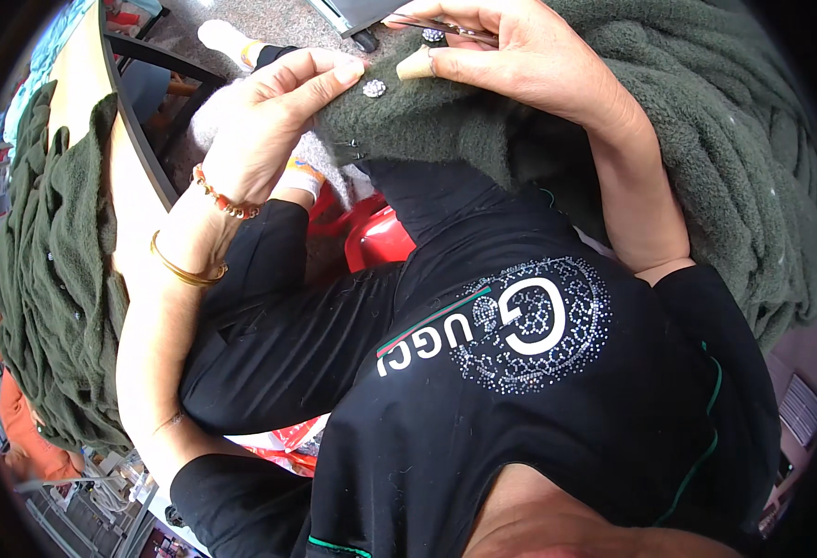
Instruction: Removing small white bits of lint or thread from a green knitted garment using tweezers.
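The dark green cloth (464, 130) lies far in the scene, in front of the person, stretching between the two hands and spreading to the right in a broad, loosely folded heap. It looks thick and soft, with a fuzzy, fleecy surface, deep shadow in its folds and small pale specks on the right-hand part. A round, sparkling silvery ornament (374, 88) sits on it just beside the left fingertips, and a second silvery ornament (434, 35) shows farther off, by the right hand. The left hand (287, 102), with a beaded bracelet (227, 197) and a gold bangle (185, 270) on its wrist, has its grip pressed together, thumb and fingers pinching the cloth's far edge. The right hand (529, 60) has its grip closed on a slim, dark, metallic tool (455, 30), partly hidden by the fingers, so its exact kind cannot be told; a beige cover (416, 63) caps its thumb. Small shiny bits (353, 147), too tiny to identify, show at the cloth's near left edge. At left, more green fabric (46, 270) drapes in ridged folds over a pale worktop (137, 200). A red, glossy object (379, 239) shows nearer, beside the person's leg.
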A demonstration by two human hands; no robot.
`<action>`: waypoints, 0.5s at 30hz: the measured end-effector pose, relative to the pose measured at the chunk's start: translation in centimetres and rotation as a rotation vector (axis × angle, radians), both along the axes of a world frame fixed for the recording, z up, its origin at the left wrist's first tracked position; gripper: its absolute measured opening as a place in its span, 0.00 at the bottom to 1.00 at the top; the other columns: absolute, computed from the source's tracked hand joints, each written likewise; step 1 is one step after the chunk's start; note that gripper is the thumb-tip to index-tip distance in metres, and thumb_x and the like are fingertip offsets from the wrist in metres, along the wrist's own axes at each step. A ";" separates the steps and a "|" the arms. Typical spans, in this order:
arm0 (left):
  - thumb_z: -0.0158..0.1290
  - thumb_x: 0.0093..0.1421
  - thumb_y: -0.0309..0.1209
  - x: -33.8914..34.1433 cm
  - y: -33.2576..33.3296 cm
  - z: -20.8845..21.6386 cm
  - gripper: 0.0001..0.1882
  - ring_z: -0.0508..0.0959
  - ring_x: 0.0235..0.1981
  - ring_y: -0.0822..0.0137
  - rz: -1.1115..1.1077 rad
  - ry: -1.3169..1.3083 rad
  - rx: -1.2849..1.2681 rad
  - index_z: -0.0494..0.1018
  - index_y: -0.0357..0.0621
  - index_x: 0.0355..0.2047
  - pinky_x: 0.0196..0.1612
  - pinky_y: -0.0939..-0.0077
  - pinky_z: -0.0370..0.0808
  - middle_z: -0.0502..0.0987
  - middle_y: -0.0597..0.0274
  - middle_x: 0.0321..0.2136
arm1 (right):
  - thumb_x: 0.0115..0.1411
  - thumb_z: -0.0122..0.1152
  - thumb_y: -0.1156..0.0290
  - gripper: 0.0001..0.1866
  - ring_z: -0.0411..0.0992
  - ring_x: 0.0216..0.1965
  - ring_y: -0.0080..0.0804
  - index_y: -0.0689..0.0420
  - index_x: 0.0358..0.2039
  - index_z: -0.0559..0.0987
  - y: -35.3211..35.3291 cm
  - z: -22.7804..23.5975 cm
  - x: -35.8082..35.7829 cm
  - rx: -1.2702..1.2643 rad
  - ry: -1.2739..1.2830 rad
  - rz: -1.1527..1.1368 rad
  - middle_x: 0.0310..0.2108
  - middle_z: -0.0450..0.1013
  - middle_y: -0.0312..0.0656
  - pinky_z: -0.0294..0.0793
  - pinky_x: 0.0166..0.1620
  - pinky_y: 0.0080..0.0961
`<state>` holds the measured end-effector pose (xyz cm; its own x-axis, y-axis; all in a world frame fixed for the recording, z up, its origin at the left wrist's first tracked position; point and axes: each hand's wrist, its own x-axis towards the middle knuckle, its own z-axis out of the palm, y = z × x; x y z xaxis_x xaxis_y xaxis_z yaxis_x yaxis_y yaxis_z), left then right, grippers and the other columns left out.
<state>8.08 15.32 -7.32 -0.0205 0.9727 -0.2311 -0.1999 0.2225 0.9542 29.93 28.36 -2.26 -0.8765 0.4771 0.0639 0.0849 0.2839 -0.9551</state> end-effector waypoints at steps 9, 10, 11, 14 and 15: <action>0.54 0.66 0.32 0.7 0.3 -0.2 0.08 0.74 0.44 0.80 0.049 0.168 0.243 0.77 0.42 0.41 0.51 0.84 0.68 0.79 0.70 0.38 | 0.59 0.66 0.71 0.21 0.64 0.29 0.15 0.68 0.51 0.74 0.2 -0.7 -0.1 0.073 0.097 0.020 0.30 0.73 0.34 0.66 0.33 0.14; 0.53 0.67 0.32 0.9 0.4 -0.1 0.08 0.74 0.43 0.81 0.072 0.198 0.311 0.77 0.42 0.41 0.51 0.85 0.68 0.78 0.70 0.38 | 0.59 0.66 0.71 0.21 0.64 0.29 0.15 0.68 0.51 0.74 0.3 -0.4 0.0 0.074 0.099 0.020 0.30 0.73 0.34 0.66 0.33 0.14; 0.53 0.67 0.32 1.1 0.5 0.1 0.08 0.74 0.43 0.81 0.072 0.201 0.312 0.77 0.42 0.41 0.51 0.85 0.68 0.78 0.70 0.38 | 0.60 0.66 0.71 0.21 0.64 0.29 0.16 0.67 0.51 0.74 0.2 0.3 0.0 0.046 0.032 0.035 0.29 0.72 0.34 0.66 0.33 0.15; 0.52 0.68 0.31 1.6 0.4 0.5 0.08 0.73 0.43 0.81 0.114 0.282 0.409 0.75 0.41 0.42 0.50 0.86 0.68 0.77 0.71 0.37 | 0.61 0.65 0.69 0.21 0.66 0.30 0.18 0.66 0.52 0.74 0.2 0.8 0.1 0.015 -0.053 0.069 0.29 0.72 0.34 0.67 0.34 0.17; 0.52 0.68 0.31 1.6 0.3 0.5 0.08 0.72 0.43 0.82 0.126 0.306 0.441 0.74 0.42 0.43 0.49 0.86 0.68 0.76 0.72 0.37 | 0.62 0.64 0.69 0.20 0.66 0.30 0.19 0.65 0.51 0.75 0.3 1.0 0.1 0.010 -0.076 0.088 0.29 0.72 0.35 0.68 0.34 0.18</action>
<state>9.71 15.65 -6.78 -0.1452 0.9617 0.2324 0.1020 -0.2191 0.9704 29.99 28.63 -1.29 -0.9174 0.3979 0.0003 0.1309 0.3026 -0.9441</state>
